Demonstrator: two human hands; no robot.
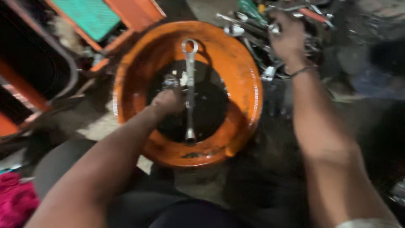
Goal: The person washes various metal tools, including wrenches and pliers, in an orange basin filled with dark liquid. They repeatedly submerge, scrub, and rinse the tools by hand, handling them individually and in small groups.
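Seen from above, a person works over an orange basin [242, 84] set on a dark, grimy floor, w/ both bare arms stretched fwd and the hands well apart. The left hand [167, 102] is down inside the basin, fingers curled at the edge of the black liquid [211, 107] pooled in its bottom; it seems to grip a small metal part [171, 81] just above the knuckles, but motion blur makes it impossible to tell how firmly, or exactly what the piece is. Just beside that hand, to its right, a long silver ring spanner [190, 86] lies roughly upright in the frame, its ring end resting near the basin's far inner wall and its lower end near the close wall, the shaft crossing the dark pool. The right hand [287, 37] reaches past the basin's far right rim into a pile of loose tools [253, 25] — spanners, a green-handled driver [251, 9], assorted steel bits — w/ fingers closed over something small and shiny at the top of the heap; what it holds can't be made out. A thin dark band [302, 71] circles the right wrist. At upper left, orange metal framing [139, 14] w/ a green panel [90, 16] stands near the basin; a pink cloth [17, 198] shows at lower left.
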